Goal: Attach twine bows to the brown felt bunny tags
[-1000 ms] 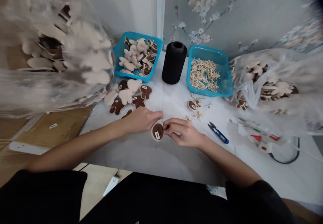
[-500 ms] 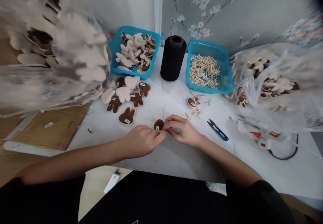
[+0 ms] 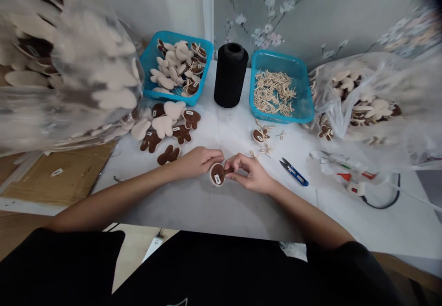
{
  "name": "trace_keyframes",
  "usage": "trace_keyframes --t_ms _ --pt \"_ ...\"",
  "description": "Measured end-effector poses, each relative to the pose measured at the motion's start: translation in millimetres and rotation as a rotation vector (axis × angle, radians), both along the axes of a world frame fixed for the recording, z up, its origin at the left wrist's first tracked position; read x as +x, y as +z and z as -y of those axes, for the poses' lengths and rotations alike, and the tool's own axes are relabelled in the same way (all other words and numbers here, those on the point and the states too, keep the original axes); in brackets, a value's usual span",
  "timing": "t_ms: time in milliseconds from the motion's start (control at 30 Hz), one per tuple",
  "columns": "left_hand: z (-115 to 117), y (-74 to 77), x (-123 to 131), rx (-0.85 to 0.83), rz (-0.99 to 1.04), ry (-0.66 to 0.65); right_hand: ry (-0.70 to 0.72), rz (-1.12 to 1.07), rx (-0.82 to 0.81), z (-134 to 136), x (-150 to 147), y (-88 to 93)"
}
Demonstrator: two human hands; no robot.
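Observation:
A brown felt rabbit patch [image 3: 216, 175] with a pale edge and a small white label is upright over the table's front middle, its ears pointing right. My right hand [image 3: 251, 172] pinches it by the ears between thumb and fingers. At the top edge of its round head are the closed fingers of my left hand [image 3: 198, 160], which grip it there; their tips are partly hidden. Left of my hands lie several similar rabbit patches [image 3: 191, 118], brown or cream side up. A finished-looking rabbit with a cord bow [image 3: 260, 135] and loose cord bows [image 3: 266, 149] lie beyond my right hand.
Blue thread snips [image 3: 293, 172] lie on the right, near a glue gun [image 3: 355, 181]. Behind stand a black thread cone [image 3: 230, 76], a blue basket of rabbits [image 3: 147, 62] and a blue basket of bows [image 3: 304, 95]. Plastic bags [image 3: 113, 66] of rabbits flank the table.
My left hand has shifted up and back to the rabbit's top edge. The rabbit's head and label now show more fully, and my right fingers grip its ears. The view has shifted slightly.

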State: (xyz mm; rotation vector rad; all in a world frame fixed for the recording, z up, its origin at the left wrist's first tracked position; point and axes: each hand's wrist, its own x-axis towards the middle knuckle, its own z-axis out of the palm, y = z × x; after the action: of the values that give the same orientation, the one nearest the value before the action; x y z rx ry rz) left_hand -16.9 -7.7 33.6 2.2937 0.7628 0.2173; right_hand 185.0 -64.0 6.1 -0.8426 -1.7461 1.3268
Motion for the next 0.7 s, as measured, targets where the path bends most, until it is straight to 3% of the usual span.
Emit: trace_keyframes --t_ms 67,167,267,367,467,700 --pt "6.5 -5.9 -1.6 0.079 -0.040 0.017 -0.040 -0.079 -0.052 -2.2 0.5 -3.3" --pt "23.5 -14.1 -3.5 0.435 -0.126 -0.008 -0.135 -0.167 -0.094 -5.3 -0.4 -7.8" --pt "40.9 -15.4 -2.2 0.814 -0.119 -0.037 -0.178 -0.098 -0.019 -6.3 -1.7 -5.4" --pt "52.0 -12.6 1.6 0.996 -0.117 -0.004 -0.192 0.043 0.098 -4.9 -0.8 1.5" --pt "57.1 -12.0 5.4 0.949 -0.136 0.016 -0.154 0.166 0.198 -2.2 2.0 3.5" --pt "56.6 -10.6 10.0 0.572 -0.294 0.039 -0.099 0.256 0.257 0.0 4.7 -16.4"
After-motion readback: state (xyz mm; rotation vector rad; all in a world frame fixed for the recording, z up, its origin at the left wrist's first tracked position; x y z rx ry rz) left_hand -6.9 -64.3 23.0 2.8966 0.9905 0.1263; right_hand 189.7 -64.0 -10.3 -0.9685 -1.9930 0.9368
